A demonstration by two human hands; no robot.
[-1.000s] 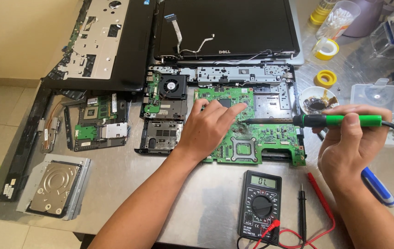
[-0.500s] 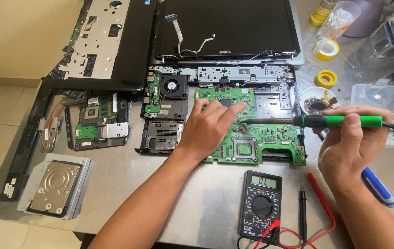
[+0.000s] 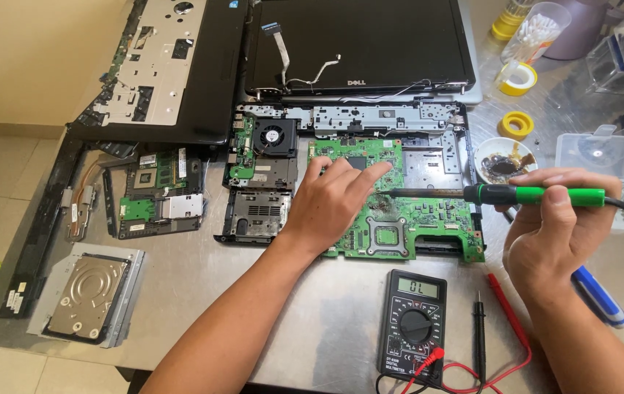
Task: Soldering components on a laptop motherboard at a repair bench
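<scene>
while my right hand [image 3: 552,244] is closed around the green handle of the soldering iron [image 3: 538,195], its tip lies over the green motherboard [image 3: 407,219] in the opened laptop base [image 3: 439,138]. my left hand [image 3: 330,204] grasps nothing and rests with spread fingers on this board. nearby, a small round dish [image 3: 505,160] contains dark paste, and a clear plastic box [image 3: 596,152] stands beside it.

Electronics repair workbench, likely a small workshop. A dismantled laptop [image 3: 355,51] is spread over a metal table [image 3: 202,292]: bare green motherboard [image 3: 407,219], loose hard drive [image 3: 89,295] near left, multimeter [image 3: 412,325] near, soldering iron [image 3: 516,195] at right, tape rolls [image 3: 516,124] far right.
</scene>
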